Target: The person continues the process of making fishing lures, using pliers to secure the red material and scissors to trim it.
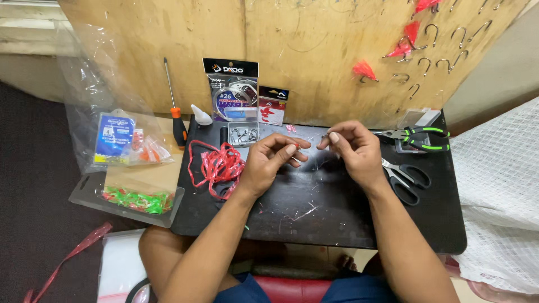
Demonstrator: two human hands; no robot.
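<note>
Keep both hands low over the black desk (337,224) and close together, as they are, so the fine piece stretched between them stays taut; judging from the pinch on each side, you are tying or threading something thin, and the step goes best if you pull evenly and keep your wrists steady rather than lifting away from the surface. Your left hand (269,163) is curled nearly closed, thumb pressed to forefinger on a small reddish bit (296,146) at its fingertips. Your right hand (351,148) is likewise pinched shut, thumb and forefinger meeting on a tiny metallic piece (324,134); it may be a hook, but it is too small to tell. A thin line seems to run between the two pinches, though it is barely visible. The work sits at the middle of the desk, toward its far edge. To the left of your left hand lies a tangle of red strip (216,165), and just beyond it a small clear box of hooks (244,134). To the right of your right hand lie scissors (407,179) and, farther off, green-handled pliers (424,138), both within easy reach. Work over the dark surface, where a dropped small part would probably show best.
</note>
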